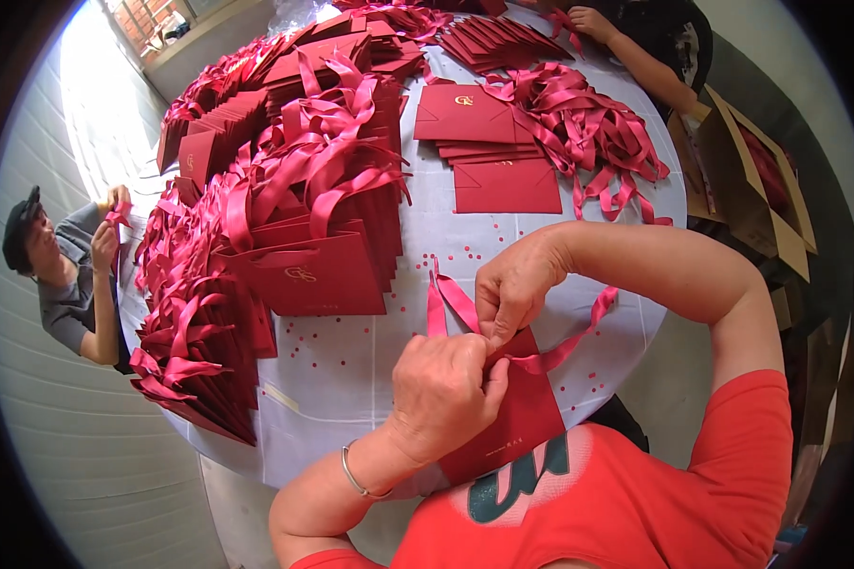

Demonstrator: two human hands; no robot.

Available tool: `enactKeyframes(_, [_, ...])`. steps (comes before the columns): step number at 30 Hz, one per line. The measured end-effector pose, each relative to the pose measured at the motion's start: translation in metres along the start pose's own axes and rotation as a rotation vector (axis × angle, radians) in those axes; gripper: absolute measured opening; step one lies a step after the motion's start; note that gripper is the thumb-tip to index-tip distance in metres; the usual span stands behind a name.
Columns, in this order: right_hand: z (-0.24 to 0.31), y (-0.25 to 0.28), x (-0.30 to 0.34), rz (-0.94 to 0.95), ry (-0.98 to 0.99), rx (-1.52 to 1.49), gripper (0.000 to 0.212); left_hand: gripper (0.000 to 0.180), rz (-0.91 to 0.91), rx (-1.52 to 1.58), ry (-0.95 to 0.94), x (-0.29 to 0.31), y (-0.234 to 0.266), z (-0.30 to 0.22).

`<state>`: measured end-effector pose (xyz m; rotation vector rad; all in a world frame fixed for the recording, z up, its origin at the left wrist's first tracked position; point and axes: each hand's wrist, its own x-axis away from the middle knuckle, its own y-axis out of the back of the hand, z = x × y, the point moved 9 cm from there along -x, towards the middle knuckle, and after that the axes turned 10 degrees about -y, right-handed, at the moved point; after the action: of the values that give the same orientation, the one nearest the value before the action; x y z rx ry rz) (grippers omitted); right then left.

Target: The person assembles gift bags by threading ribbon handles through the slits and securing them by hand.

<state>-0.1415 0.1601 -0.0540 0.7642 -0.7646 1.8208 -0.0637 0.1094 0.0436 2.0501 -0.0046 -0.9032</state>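
A dark red paper gift bag (522,417) lies flat at the table's near edge, against my shirt. My left hand (443,387), with a bangle on its wrist, is closed over the bag's upper left part. My right hand (520,284) bends down from above, fingertips pinched together at the bag's top edge. A pink-red ribbon (569,343) runs out from under the fingers to the right. Another ribbon length (457,302) stands up in a loop beyond them. My fingers hide the spot where the ribbon meets the bag.
Stacked bags with ribbon handles (318,275) crowd the left side of the white-covered table (342,398). Flat bags (508,185) and a heap of loose ribbons (593,123) lie ahead. Small red paper dots are scattered about. Two co-workers handle ribbons; an open cardboard box (754,180) stands right.
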Motion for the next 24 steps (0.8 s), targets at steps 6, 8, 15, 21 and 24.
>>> enactKeyframes(6, [-0.016,0.003,-0.006,-0.122,-0.105,-0.174,0.017,0.021,-0.002,-0.036,-0.04,0.001,-0.001,-0.004])
enactKeyframes(8, [-0.017,0.007,-0.008,-0.152,-0.108,-0.116,0.018,0.021,0.023,-0.032,-0.023,0.002,-0.003,-0.002])
enactKeyframes(15, [-0.006,0.014,0.023,-0.689,0.089,-0.244,0.018,0.018,0.146,0.367,0.4,0.017,-0.026,0.041])
enactKeyframes(21, [-0.007,0.082,0.044,-1.018,0.269,-0.301,0.019,0.019,0.176,0.378,0.402,0.016,-0.031,0.039])
enactKeyframes(24, [-0.004,0.099,0.035,-1.066,0.279,-0.276,0.018,0.019,0.164,0.373,0.404,0.016,-0.031,0.04])
